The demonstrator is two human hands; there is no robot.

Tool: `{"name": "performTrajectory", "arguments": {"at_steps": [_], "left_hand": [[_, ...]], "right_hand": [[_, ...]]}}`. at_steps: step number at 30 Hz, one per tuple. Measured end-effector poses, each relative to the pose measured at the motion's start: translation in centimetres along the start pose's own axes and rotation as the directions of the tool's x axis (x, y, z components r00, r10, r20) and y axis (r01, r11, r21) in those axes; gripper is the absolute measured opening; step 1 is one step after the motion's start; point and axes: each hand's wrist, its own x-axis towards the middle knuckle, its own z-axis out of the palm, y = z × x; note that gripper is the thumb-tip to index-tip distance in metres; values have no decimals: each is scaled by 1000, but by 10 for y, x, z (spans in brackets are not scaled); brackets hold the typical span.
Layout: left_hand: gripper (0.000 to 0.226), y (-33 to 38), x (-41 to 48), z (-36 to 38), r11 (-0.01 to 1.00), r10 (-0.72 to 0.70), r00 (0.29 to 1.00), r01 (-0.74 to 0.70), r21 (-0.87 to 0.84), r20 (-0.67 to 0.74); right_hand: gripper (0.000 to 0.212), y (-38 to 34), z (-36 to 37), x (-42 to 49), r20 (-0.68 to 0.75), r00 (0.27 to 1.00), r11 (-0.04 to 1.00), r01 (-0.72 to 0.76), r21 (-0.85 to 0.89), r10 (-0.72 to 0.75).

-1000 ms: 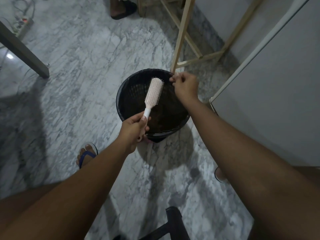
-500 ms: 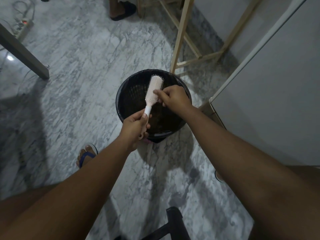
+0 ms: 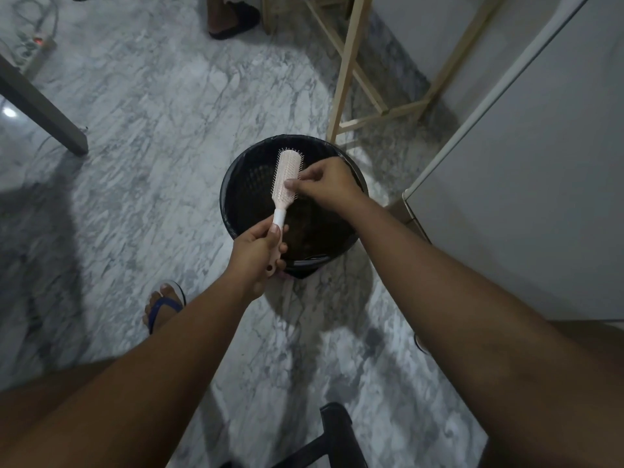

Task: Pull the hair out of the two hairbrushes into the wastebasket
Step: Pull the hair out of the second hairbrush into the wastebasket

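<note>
A pale pink hairbrush [image 3: 286, 179] with a white collar on its handle is held upright over the black wastebasket [image 3: 236, 184]. My left hand [image 3: 258, 256] grips the handle at the basket's near rim. My right hand [image 3: 326, 184] reaches in from the right, its thumb and fingers pinched against the bristles on the lower right of the brush head. Any hair between the fingers is too fine to make out. Dark clumps lie in the basket's bottom. Only one hairbrush is in view.
The basket stands on a grey marble floor. A light wooden frame [image 3: 344, 82] rises just behind it. A white cabinet [image 3: 506, 184] fills the right side. A grey table leg [image 3: 44, 113] and a power strip [image 3: 37, 50] are far left. My sandalled foot [image 3: 163, 305] is left of the basket, another person's foot [image 3: 229, 18] beyond.
My right hand came back from the basket's far rim to the brush and now pinches at the bristles lower on the head. The brush has tilted slightly more upright.
</note>
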Motion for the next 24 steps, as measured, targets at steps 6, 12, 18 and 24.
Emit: {"name": "performTrajectory", "arguments": {"at_steps": [6, 12, 18, 24], "left_hand": [[30, 0, 0, -3, 1000, 6, 1000, -6, 11, 0], [30, -6, -4, 0, 998, 16, 1000, -17, 68, 12], [28, -3, -8, 3, 995, 38, 999, -39, 92, 15], [31, 1, -3, 1, 1000, 12, 999, -11, 27, -40]], "right_hand": [[31, -2, -8, 5, -398, 918, 999, 18, 48, 3], [40, -25, -1, 8, -208, 975, 989, 47, -138, -75], [21, -30, -8, 13, -347, 928, 972, 52, -231, -132], [21, -21, -11, 3, -342, 922, 982, 146, -121, -179]]}}
